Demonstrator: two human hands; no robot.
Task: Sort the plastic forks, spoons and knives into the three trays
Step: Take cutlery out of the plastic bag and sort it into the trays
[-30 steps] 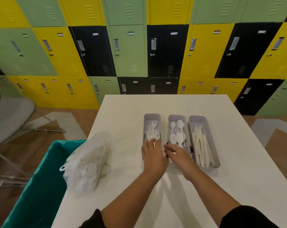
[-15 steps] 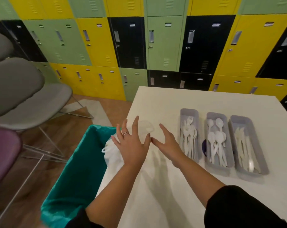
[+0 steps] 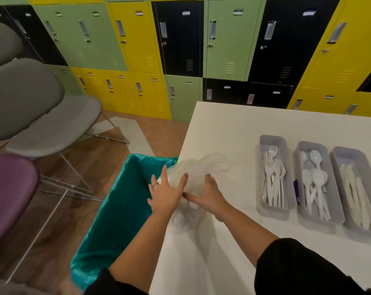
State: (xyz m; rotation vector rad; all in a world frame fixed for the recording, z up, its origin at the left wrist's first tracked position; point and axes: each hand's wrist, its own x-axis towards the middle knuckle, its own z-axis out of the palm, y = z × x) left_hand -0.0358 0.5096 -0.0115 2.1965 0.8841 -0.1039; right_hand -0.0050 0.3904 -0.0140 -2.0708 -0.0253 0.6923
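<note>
Three grey trays stand side by side on the white table. The left tray holds white forks, the middle tray holds white spoons, and the right tray holds white knives. At the table's left edge lies a translucent plastic bag. My left hand and my right hand both press against the bag, fingers spread around it. What is inside the bag is hidden.
A bin lined with a teal bag stands against the table's left edge, just under my left hand. Grey chairs and a purple seat stand on the wooden floor at left. Coloured lockers fill the back wall.
My view has swung left, away from the trays. Both hands left the trays, moved left to the table edge and came down onto the plastic bag.
</note>
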